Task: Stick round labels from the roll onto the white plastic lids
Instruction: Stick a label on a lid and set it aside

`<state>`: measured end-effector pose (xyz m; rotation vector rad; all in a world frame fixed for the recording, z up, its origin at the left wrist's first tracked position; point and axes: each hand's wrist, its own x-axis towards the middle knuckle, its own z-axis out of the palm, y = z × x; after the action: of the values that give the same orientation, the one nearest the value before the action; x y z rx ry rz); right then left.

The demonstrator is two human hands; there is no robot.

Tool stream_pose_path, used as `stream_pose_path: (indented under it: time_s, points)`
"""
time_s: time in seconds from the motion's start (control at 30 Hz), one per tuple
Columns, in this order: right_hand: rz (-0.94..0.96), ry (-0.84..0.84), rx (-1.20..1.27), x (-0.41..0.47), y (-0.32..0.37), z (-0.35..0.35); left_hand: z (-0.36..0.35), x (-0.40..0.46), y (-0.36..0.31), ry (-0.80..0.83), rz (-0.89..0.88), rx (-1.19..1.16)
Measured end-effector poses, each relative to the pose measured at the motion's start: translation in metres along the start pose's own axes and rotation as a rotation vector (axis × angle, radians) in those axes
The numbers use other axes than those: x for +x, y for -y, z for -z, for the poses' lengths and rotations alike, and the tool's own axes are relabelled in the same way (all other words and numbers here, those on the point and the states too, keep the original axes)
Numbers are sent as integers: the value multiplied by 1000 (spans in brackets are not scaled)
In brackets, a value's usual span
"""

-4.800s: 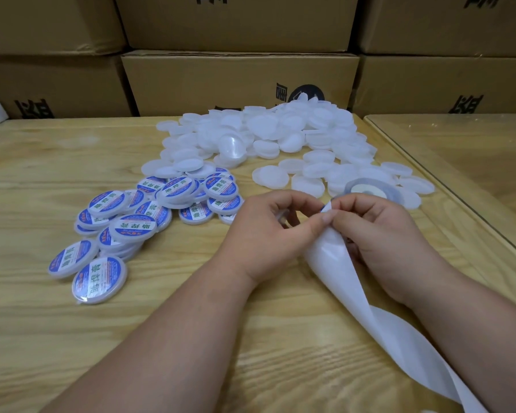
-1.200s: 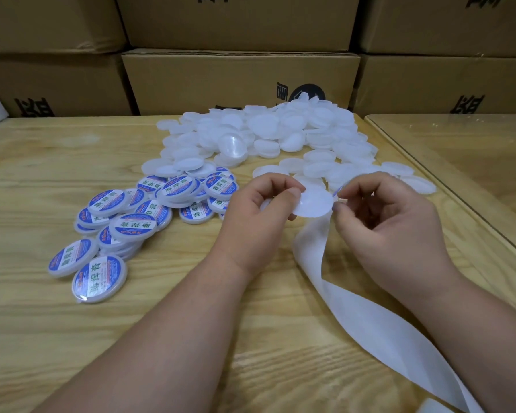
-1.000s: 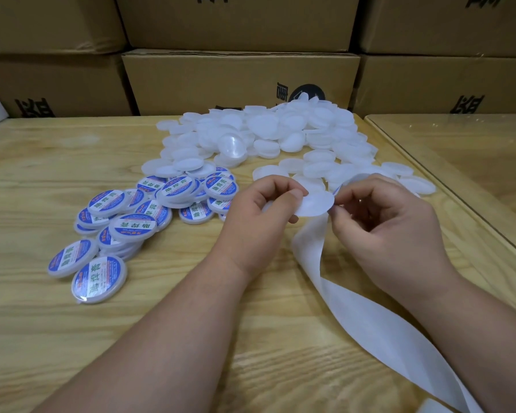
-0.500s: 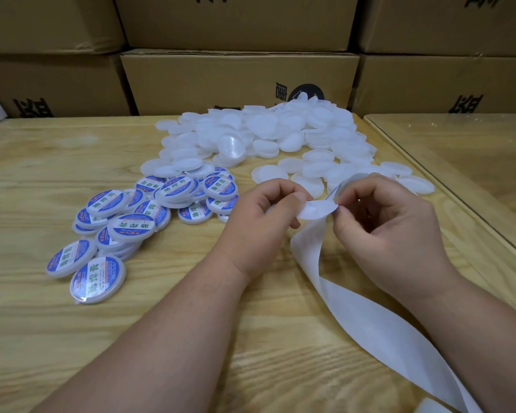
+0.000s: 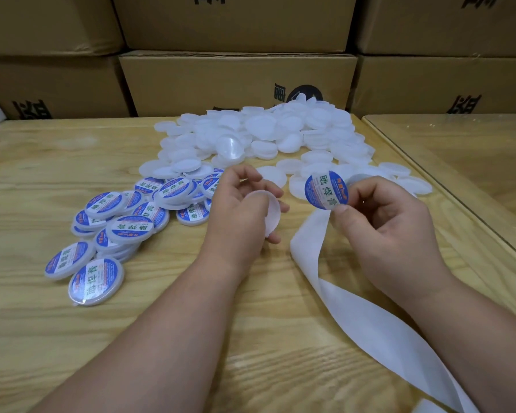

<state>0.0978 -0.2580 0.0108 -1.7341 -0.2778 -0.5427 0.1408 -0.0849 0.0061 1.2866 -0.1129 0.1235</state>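
Round label (image 5: 326,189), blue-rimmed and printed side up, sits pinched at its lower edge by the right hand (image 5: 388,231), above the white backing strip (image 5: 355,302). Left hand (image 5: 239,216) curls around one white lid (image 5: 270,213), apparently bare, beside the labelled lids (image 5: 125,222).

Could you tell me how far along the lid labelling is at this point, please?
Done: a cluster of labelled lids lies at the left. In hand: the left hand holds a bare lid, while the right hand pinches a peeled label, not yet stuck on. Left: the big pile of blank lids behind.
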Motion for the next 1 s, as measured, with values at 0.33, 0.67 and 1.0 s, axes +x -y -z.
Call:
stream_pose_path:
  time_s: [0.33,0.67,1.0]
  points:
    - [-39,14,9,0,1,0,-2,4,1,-46,19,-39]
    - [-40,25,43,0,3,-1,-2,1,13,20,-45,373]
    - [-170,-1,106,2,4,0,1,7,12,-68,33,61]
